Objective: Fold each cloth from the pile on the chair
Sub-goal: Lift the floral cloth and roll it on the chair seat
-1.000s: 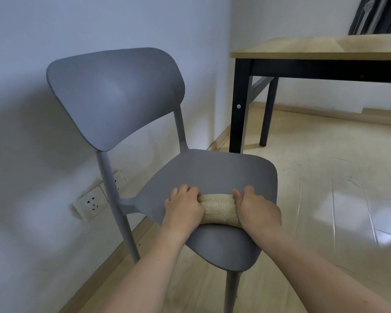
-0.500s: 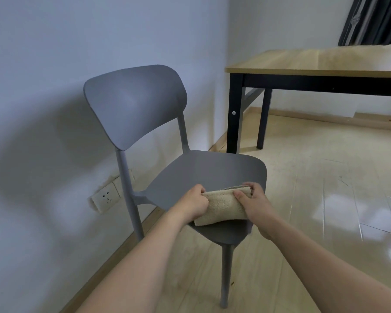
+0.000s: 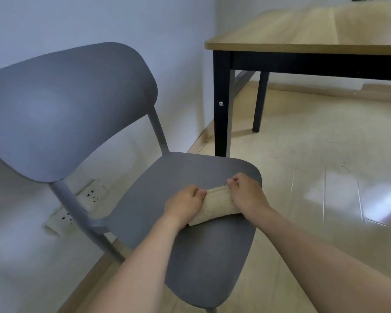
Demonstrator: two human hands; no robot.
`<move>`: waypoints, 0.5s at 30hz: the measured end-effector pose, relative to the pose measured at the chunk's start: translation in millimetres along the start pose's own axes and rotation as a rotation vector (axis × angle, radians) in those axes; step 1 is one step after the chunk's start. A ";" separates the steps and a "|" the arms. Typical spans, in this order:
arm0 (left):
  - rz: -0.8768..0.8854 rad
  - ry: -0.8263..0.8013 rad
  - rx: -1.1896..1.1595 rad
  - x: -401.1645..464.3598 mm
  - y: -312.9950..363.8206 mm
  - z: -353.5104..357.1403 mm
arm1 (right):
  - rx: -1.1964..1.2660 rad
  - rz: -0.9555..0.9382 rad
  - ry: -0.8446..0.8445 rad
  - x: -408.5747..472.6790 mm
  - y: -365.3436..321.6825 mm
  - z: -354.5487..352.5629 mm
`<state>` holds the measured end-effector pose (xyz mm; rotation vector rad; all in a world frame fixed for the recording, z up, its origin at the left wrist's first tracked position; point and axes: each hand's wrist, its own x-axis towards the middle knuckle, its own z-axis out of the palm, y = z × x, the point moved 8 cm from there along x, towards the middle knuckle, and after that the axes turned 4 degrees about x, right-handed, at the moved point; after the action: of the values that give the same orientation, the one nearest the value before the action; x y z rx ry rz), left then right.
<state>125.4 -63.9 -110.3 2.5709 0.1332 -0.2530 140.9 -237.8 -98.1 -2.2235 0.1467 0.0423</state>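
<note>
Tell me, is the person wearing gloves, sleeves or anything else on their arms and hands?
No. The left hand and right hand are bare, without gloves. Both forearms are uncovered as far as the picture shows: no sleeves, watch, rings or bands are visible.

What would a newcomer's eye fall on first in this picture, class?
First, the small beige folded cloth on the seat of the grey plastic chair, gripped at its ends by the left hand and right hand. Next, the black-legged wooden-topped table at upper right.
</note>
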 end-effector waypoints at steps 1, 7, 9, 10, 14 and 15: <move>-0.020 -0.042 -0.051 -0.1 5.3 -0.4 | -0.010 0.033 -0.021 2.2 -3.5 -5.2; -0.042 -0.167 -0.082 -45.5 92.0 -98.7 | 0.020 0.204 -0.060 -14.1 -85.8 -102.2; -0.014 -0.196 -0.001 -75.3 140.0 -152.2 | 0.026 0.253 -0.096 -35.2 -131.8 -153.2; -0.011 -0.203 0.015 -91.8 164.4 -178.3 | 0.051 0.280 -0.112 -48.8 -154.3 -180.4; -0.050 -0.247 -0.006 -149.0 255.9 -257.7 | 0.228 0.340 -0.148 -102.0 -225.7 -285.8; -0.054 -0.268 -0.008 -158.1 277.9 -270.1 | 0.267 0.362 -0.166 -111.9 -233.1 -308.3</move>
<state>52.7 -161.6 290.1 2.4999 0.1032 -0.6115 51.3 -330.7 283.0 -1.8939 0.4359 0.3824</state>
